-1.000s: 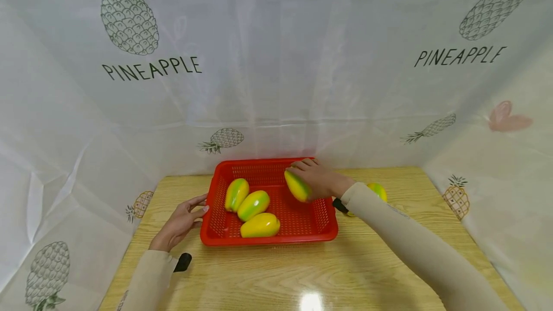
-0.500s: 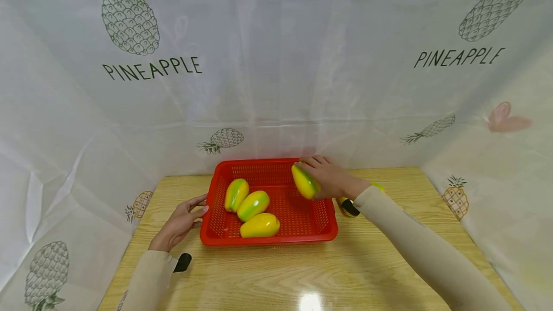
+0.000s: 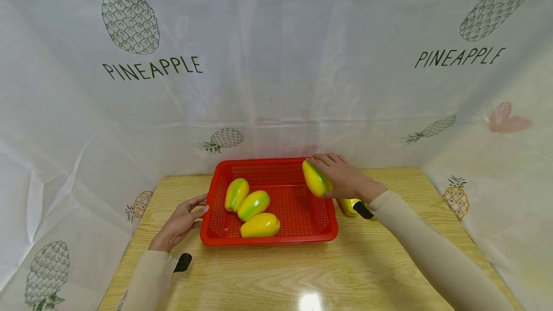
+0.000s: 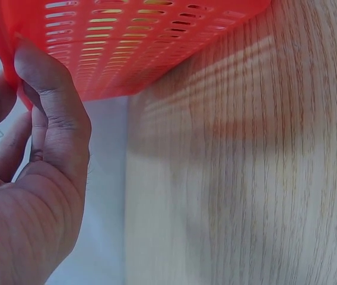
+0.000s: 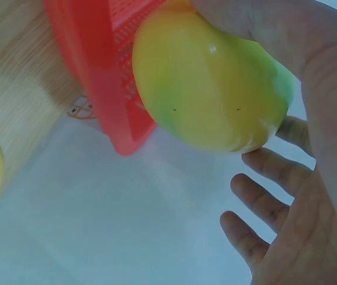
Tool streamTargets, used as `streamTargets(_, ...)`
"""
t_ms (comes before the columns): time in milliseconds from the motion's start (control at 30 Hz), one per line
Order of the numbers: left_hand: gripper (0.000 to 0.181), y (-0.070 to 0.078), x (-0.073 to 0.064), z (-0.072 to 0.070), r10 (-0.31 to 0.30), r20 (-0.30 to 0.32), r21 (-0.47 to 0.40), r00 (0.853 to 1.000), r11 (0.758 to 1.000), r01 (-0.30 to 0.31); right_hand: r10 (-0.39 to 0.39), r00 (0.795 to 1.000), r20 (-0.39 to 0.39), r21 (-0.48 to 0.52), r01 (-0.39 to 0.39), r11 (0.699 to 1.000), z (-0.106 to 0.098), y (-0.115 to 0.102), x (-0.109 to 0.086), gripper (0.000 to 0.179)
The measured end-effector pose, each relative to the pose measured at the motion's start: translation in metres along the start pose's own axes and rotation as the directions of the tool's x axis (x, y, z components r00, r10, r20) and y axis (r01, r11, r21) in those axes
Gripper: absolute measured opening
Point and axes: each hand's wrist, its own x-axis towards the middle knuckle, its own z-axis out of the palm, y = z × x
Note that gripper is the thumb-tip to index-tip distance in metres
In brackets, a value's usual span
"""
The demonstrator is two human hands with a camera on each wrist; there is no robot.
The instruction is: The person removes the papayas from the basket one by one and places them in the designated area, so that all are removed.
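My left hand (image 3: 180, 221) pinches the left rim of a red plastic basket (image 3: 268, 241) between thumb and fingers; the left wrist view shows the thumb (image 4: 45, 74) over the basket's slotted wall. A glossy yellow-green mango (image 3: 317, 179) is held in my right hand (image 3: 345, 180) above the basket's right back corner. From the right wrist, thumb and index finger span this mango (image 5: 210, 89) while other fingers spread away from it. Three more mangoes (image 3: 253, 206) lie inside the basket on the left.
Right of the basket, another yellow-green fruit (image 3: 348, 207) sits on the wooden table (image 3: 250, 282), partly hidden by the right wrist and its black strap (image 3: 363, 210). A white pineapple-print sheet (image 3: 276, 61) hangs behind and along both sides.
My right hand has moved to the right with the mango, from over the basket's inside to its right back corner. The left hand and the basket have stayed still.
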Motion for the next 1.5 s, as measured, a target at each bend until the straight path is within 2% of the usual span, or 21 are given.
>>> streamTargets(333, 0.057, 0.000, 0.000, -0.001, 0.007, 0.007, 0.000, 1.000, 1.000, -0.007, 0.030, 0.999, -0.045, 0.011, -0.029, 1.000, -0.001, 0.013, -0.027, 0.104)
streamTargets(567, 0.058, 0.000, -0.001, -0.001, 0.009, 0.009, -0.008, 1.000, 1.000, -0.008, 0.088, 0.995, -0.055, 0.041, -0.085, 0.996, -0.001, 0.025, -0.052, 0.103)
streamTargets(933, 0.058, 0.001, -0.001, 0.000, 0.006, 0.008, -0.003, 1.000, 1.000, -0.006, 0.188, 0.979, -0.076, 0.076, -0.183, 0.980, -0.002, 0.053, -0.094, 0.101)
streamTargets(1133, 0.058, 0.000, -0.001, 0.000, 0.007, 0.007, 0.003, 1.000, 1.000, -0.007, 0.212, 0.971, -0.108, 0.060, -0.207, 0.977, 0.001, 0.068, -0.115, 0.101)
streamTargets(1500, 0.058, -0.001, 0.000, 0.000, 0.003, 0.010, -0.003, 1.000, 1.000, -0.002, 0.280, 0.953, -0.113, 0.027, -0.279, 0.960, 0.008, 0.090, -0.143, 0.101)
